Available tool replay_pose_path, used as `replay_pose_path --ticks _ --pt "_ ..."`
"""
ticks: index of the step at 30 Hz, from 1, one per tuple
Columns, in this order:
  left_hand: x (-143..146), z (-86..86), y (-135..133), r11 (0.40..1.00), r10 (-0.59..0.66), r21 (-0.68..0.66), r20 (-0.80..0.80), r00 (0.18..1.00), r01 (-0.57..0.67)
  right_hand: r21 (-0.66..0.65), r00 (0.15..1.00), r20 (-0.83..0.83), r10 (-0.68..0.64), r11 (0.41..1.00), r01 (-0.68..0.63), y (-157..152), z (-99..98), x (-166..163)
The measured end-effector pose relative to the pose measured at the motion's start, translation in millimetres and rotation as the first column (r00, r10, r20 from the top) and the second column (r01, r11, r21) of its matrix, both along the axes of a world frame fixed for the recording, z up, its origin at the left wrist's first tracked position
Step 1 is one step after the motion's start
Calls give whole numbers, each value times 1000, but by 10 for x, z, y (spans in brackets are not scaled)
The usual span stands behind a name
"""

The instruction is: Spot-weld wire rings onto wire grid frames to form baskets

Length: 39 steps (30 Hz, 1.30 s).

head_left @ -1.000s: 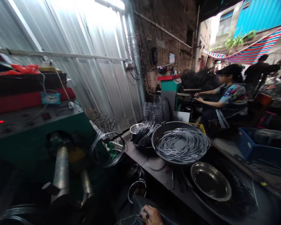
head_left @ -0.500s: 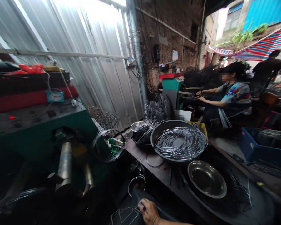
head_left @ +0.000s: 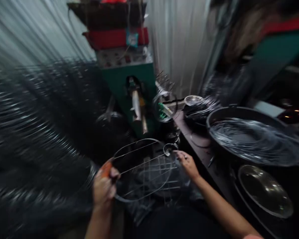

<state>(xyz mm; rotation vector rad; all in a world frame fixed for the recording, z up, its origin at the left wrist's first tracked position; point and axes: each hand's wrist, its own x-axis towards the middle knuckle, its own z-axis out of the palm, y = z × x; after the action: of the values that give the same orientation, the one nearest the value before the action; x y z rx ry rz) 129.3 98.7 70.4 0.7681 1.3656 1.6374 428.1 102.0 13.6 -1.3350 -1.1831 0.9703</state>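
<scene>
A round wire frame (head_left: 143, 163), a large ring with thin straight rods across it, is held tilted in front of my body. My left hand (head_left: 103, 186) is closed on the ring's left edge, with an orange covering on one finger. On the opposite side, my right hand (head_left: 188, 164) pinches the frame's right part, beside a small wire loop (head_left: 170, 144). Motion blur hides exactly which wire the right fingertips grip. More wire bars show under the ring, over my dark lap, and I cannot tell whether they belong to the same frame.
Ahead stands a green machine (head_left: 114, 79) with a protruding metal shaft (head_left: 136, 104). At the right, a bench bears a large black pan (head_left: 210, 132) of wire rings and a shiny metal dish (head_left: 265, 192). Stacked dark wirework (head_left: 40, 132) fills the left side.
My view has swung left and down. My left hand has come into view, gripping the wire frame. The frame and right hand now sit higher in the picture.
</scene>
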Motion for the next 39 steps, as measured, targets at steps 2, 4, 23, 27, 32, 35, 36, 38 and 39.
replay_pose_path --ticks 2,4,23,27,32,35,36,38,39 --pt "124 -193 40 997 -50 -51 41 998 52 -32 999 7 39 999 -39 -43 124 -27" --pt "187 -344 46 991 -78 -96 103 992 88 -46 996 40 74 996 -72 -86 170 -54" --pt "-47 -685 110 849 -439 -358 -70 896 388 55 914 405 -23 998 0 -418 -425 -103" --pt "-70 -775 97 845 -447 -365 -84 891 390 33 914 406 -1 999 -13 -426 -469 -94" --pt "-159 -854 77 864 -460 -337 -224 859 375 4 926 375 38 999 -42 -425 -480 -72" --pt "-190 -822 7 849 -497 -352 -283 820 393 -25 935 350 47 999 -41 -442 -453 -73" --pt "-197 -805 -26 844 -506 -365 -296 810 394 -33 939 342 49 999 -40 -453 -439 -79" --pt "-218 -788 -90 836 -513 -394 -316 798 382 -46 946 320 58 998 -45 -474 -416 -92" --pt "-234 -796 -112 837 -506 -409 -320 801 365 -56 950 305 65 997 -50 -481 -411 -97"
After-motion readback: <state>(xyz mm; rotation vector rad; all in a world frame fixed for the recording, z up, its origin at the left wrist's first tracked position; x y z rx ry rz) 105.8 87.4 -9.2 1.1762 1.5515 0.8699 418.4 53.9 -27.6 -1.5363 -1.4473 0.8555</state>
